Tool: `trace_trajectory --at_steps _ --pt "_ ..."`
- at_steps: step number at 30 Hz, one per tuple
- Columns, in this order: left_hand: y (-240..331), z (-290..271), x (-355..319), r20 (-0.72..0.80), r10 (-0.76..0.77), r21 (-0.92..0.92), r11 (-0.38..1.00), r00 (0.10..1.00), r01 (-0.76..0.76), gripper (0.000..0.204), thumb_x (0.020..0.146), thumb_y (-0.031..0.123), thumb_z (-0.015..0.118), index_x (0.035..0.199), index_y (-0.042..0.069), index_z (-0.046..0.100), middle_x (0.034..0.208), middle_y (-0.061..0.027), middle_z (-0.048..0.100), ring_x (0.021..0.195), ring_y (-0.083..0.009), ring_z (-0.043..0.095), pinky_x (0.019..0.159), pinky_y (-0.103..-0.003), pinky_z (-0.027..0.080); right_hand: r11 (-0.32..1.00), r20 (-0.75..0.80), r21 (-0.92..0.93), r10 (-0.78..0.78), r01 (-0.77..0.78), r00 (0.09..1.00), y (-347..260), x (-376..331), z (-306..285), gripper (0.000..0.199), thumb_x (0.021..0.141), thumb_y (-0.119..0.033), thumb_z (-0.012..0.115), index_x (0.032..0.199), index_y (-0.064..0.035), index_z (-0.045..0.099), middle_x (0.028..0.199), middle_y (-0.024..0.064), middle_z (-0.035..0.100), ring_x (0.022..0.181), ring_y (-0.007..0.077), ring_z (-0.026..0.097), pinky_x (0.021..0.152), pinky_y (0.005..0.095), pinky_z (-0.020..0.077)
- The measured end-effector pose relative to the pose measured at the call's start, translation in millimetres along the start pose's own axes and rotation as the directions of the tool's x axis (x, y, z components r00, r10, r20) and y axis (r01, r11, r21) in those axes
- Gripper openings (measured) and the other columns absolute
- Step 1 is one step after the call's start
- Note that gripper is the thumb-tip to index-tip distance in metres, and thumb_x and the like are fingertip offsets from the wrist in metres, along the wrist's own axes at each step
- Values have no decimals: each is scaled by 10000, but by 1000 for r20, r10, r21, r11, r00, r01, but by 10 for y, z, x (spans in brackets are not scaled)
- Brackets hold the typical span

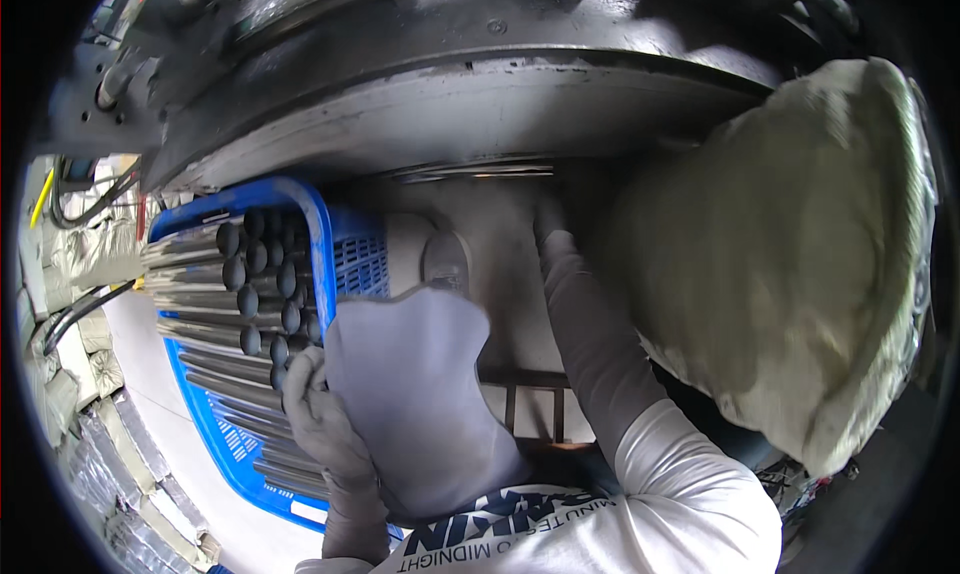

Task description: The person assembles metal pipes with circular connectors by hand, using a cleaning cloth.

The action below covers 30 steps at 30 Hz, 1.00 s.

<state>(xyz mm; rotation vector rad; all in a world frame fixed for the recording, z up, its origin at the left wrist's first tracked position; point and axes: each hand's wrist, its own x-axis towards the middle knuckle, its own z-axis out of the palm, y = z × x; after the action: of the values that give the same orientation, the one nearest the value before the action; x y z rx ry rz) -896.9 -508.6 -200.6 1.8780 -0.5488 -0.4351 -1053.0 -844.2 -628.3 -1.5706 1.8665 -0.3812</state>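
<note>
My left hand (325, 419), in a pale glove, is at the open ends of the metal tubes (240, 304) stacked lengthwise in a blue plastic basket (322, 236). Its fingers are bent and close together beside the nearest tube ends; what they grip, if anything, is hidden. My right arm stretches forward, and my right hand (549, 220) reaches into the shadow below the machine's edge. Its fingers are lost in the dark there. Between my arms a smooth grey, cloth-like piece (410, 384) covers my lap.
A dark metal machine (480, 24) spans the far side above a pale panel (480, 114). To the right stands a large beige woven sack (800, 264). Wrapped bundles (95, 364) and black cables (85, 314) are at the left. A shoe (445, 261) shows beside the basket.
</note>
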Motion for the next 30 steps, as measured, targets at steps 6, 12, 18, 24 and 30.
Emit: trace_trajectory --at_steps 6,12,18,24,30 --pt "-123 -52 162 182 186 418 874 965 -248 426 1056 12 420 1434 -160 518 1424 -222 555 1326 -324 593 1183 -427 447 993 20 -61 -104 105 994 -143 298 256 403 1114 -369 520 1270 -60 725 1121 211 730 1049 355 689 957 453 534" --pt "-31 2 340 174 131 211 963 976 -167 437 1089 73 468 1466 -144 506 1459 -212 534 1344 -297 578 1179 -416 443 710 412 515 286 -480 865 -333 -594 -242 283 992 -309 732 989 -29 768 734 41 663 591 144 588 561 364 490" --pt "-199 -77 299 192 296 -138 952 936 -272 429 1092 78 503 1471 -123 514 1482 -217 542 1341 -296 572 1173 -419 428 875 111 478 30 -80 993 -630 -1851 -1570 246 979 -231 776 1014 9 742 751 48 680 606 134 595 560 335 477" --pt "-17 -264 179 131 527 128 831 840 -541 450 1029 48 607 1464 -60 570 1482 -198 593 1380 -298 574 1173 -414 444 798 -325 277 -447 536 833 -1222 -2916 -3394 95 990 -66 750 1004 17 706 827 110 704 674 217 635 657 374 524" --pt "1359 -158 -163 411 859 177 254 306 -951 736 791 200 851 1442 -26 593 1436 -237 607 1368 -435 548 1169 -546 431 534 -210 744 -385 403 898 -1375 -3593 -4321 115 1032 -76 731 1105 13 733 955 24 755 865 65 653 793 247 538"
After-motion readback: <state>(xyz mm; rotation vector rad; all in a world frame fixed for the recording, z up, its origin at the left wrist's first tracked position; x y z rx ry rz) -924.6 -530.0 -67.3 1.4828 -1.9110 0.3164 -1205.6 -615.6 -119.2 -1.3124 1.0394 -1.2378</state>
